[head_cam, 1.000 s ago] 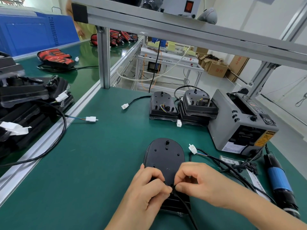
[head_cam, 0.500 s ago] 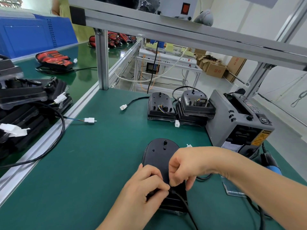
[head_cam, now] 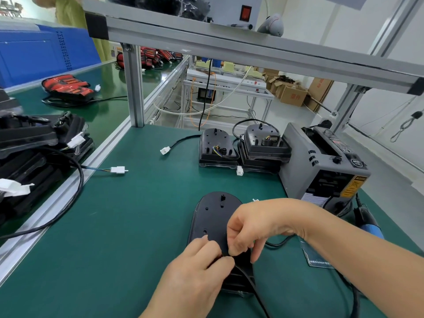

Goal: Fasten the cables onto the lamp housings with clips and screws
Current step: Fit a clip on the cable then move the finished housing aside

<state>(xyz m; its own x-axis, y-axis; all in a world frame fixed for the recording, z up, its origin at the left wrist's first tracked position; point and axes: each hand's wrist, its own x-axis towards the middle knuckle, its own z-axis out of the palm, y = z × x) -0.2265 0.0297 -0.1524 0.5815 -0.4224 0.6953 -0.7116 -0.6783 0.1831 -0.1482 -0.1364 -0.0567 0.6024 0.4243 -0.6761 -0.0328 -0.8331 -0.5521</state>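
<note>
A black lamp housing (head_cam: 213, 216) lies back-up on the green mat in front of me. Its black cable (head_cam: 252, 288) leaves the near end and runs toward me. My left hand (head_cam: 195, 271) lies on the housing's near part with thumb and fingers curled at the cable's exit. My right hand (head_cam: 250, 228) comes in from the right and pinches something small at the same spot, right against the left fingertips. What sits between the fingertips is hidden. The cable's white connector (head_cam: 255, 200) peeks out behind my right hand.
Two more housings (head_cam: 215, 148) (head_cam: 263, 145) with cables stand at the back, next to a grey tape dispenser (head_cam: 321, 166). A blue-handled electric screwdriver (head_cam: 369, 223) lies at the right. Stacked black housings (head_cam: 34, 157) fill the left conveyor. An aluminium post (head_cam: 133, 86) rises behind.
My right hand has moved up and left over the housing, its forearm now crossing in from the right. The left hand has stayed on the housing's near end.
</note>
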